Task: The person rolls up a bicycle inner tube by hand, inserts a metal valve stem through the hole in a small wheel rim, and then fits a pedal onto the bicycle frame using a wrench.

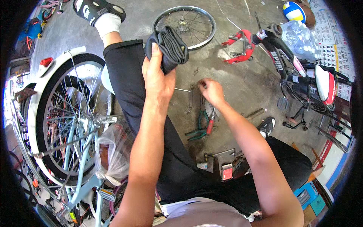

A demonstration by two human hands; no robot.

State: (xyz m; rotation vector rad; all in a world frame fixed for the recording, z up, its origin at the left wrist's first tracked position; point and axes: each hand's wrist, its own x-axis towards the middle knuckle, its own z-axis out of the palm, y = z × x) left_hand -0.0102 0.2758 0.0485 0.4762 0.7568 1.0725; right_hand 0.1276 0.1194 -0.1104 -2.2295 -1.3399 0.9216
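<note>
My left hand (159, 81) is closed round a folded black inner tube (169, 49), thumb along its near side, held above my outstretched leg. Low over the concrete floor, my right hand (211, 90) has its fingers curled together; anything between them is too small or hidden to make out. A wrench (191, 99) lies just left of those fingers. Below the hand are green-handled pliers (202, 120) and a red-handled screwdriver (210, 124), side by side on the floor. Beyond the inner tube lies a spoked wheel rim (209, 18), flat and without a tyre.
A light-blue bicycle with a white-fendered wheel (41, 130) stands at the left, a plastic bag (113, 151) hanging by it. At the right is a small bicycle (281, 70) with a red fork part (245, 47). Water bottles (300, 39) and a ball (294, 12) sit farther back.
</note>
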